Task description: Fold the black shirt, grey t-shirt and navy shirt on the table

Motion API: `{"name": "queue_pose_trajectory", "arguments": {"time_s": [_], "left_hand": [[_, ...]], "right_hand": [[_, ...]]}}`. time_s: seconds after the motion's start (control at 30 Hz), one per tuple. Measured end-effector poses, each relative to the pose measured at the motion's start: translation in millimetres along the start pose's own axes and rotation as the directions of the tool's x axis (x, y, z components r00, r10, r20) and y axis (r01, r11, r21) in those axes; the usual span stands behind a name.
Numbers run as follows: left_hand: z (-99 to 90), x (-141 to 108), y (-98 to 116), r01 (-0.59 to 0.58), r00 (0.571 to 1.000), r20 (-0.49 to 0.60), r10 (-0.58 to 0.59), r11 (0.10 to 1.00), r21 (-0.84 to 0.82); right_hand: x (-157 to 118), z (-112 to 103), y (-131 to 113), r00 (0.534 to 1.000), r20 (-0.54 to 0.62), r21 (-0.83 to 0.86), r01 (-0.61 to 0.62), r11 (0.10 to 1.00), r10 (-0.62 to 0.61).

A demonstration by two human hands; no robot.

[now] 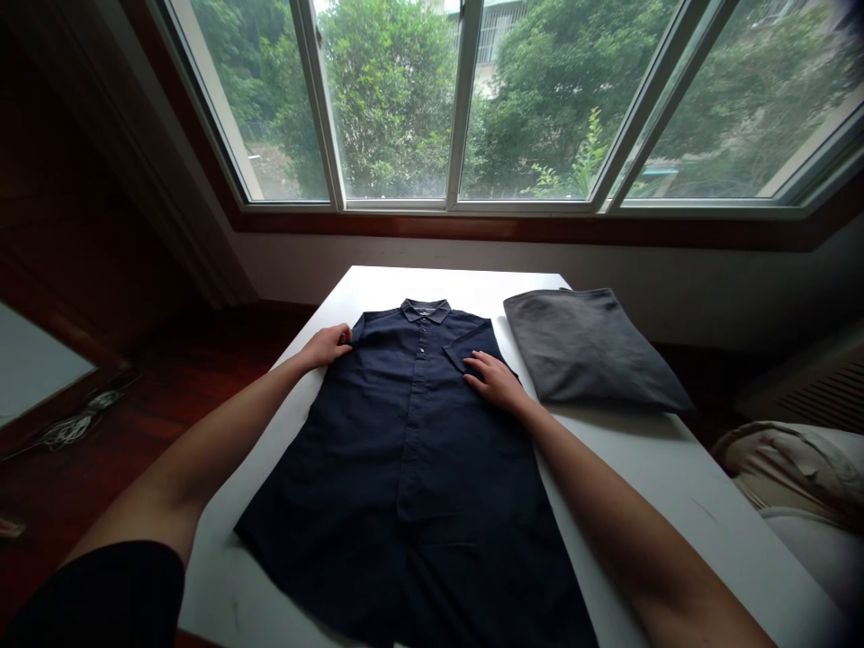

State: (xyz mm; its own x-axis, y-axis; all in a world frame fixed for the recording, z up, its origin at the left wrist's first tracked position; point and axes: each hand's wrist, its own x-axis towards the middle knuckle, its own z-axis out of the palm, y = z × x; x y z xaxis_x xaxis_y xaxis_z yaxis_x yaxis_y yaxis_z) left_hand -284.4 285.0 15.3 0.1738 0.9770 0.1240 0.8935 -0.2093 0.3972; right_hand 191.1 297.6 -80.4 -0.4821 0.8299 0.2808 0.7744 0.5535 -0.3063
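A dark navy button-up shirt [432, 432] lies face up, collar away from me, on a white table [648, 450]. Its sleeve on the right is folded inward over the chest. My right hand [496, 380] rests on that folded sleeve, fingers spread and stretched out. At the sleeve on the opposite side, my left hand [329, 346] has its fingers curled together on the cloth edge near the shoulder. The part of that sleeve under the fingers is hidden.
A folded grey cloth [587, 351] lies on the table to the right of the shirt. Beyond the far table edge are a wall and a wide window [459, 108]. A coiled cable [81, 418] is on the floor at left, and beige fabric [796, 468] sits at right.
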Motion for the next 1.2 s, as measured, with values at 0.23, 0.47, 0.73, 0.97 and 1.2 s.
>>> {"name": "queue_pose_trajectory", "arguments": {"time_s": [0.23,0.47,0.73,0.97,1.2], "left_hand": [[-3.7,-4,4,-0.011,0.999,-0.053,0.002,0.985,-0.175],[-0.1,-6,15,-0.079,0.990,-0.132,0.050,0.972,-0.222],[-12.1,-14,31,-0.233,0.952,-0.225,0.206,0.967,-0.104],[-9.1,-23,31,-0.190,0.960,-0.233,0.154,0.971,-0.143],[0.8,-24,36,-0.190,0.929,-0.342,0.143,0.976,-0.108]], "right_hand": [[12,-7,-23,0.999,-0.043,-0.061,-0.014,0.998,0.012],[71,2,-109,0.980,-0.085,0.287,0.199,0.937,-0.182],[149,49,-203,0.997,0.063,0.898,-0.080,0.433,0.053],[151,68,-223,0.981,0.193,0.981,-0.194,-0.011,-0.024],[151,71,-228,0.994,-0.063,0.934,0.027,0.356,0.088]]}}
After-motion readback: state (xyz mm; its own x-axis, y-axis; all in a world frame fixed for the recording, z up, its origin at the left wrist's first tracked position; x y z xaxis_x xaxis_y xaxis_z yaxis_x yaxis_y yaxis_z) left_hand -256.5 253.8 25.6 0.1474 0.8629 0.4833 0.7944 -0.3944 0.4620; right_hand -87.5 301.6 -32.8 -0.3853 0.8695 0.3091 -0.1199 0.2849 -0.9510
